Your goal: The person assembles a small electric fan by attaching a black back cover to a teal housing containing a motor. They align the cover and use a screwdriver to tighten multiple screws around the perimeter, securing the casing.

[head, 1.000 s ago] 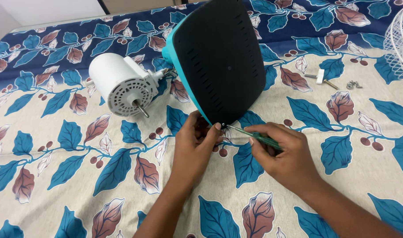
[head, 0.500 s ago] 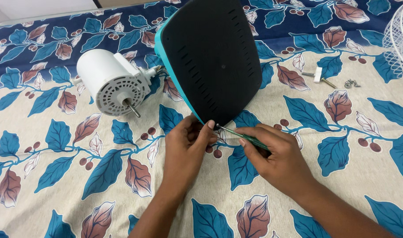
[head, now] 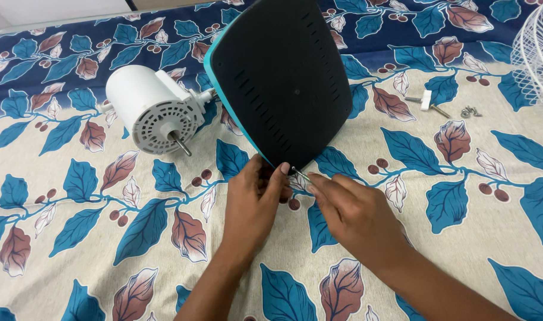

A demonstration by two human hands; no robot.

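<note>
Here, my left hand point(head: 255, 193) steadies the lower corner of the black base plate point(head: 283, 83), fingers curled against its teal rim point(head: 235, 116), thumb tip on the black face. My right hand point(head: 348, 214) is pinched closed around a thin screwdriver point(head: 301, 175); only the metal tip shows, the handle hidden in my grip. The shaft runs from my right fingers up and leftward, its point touching the plate's bottom corner just beside my left thumb. The right hand is the nearer one to that point. The plate stands tilted on the leaf-patterned cloth point(head: 75, 238), with the white motor point(head: 149, 110) behind it.
</note>
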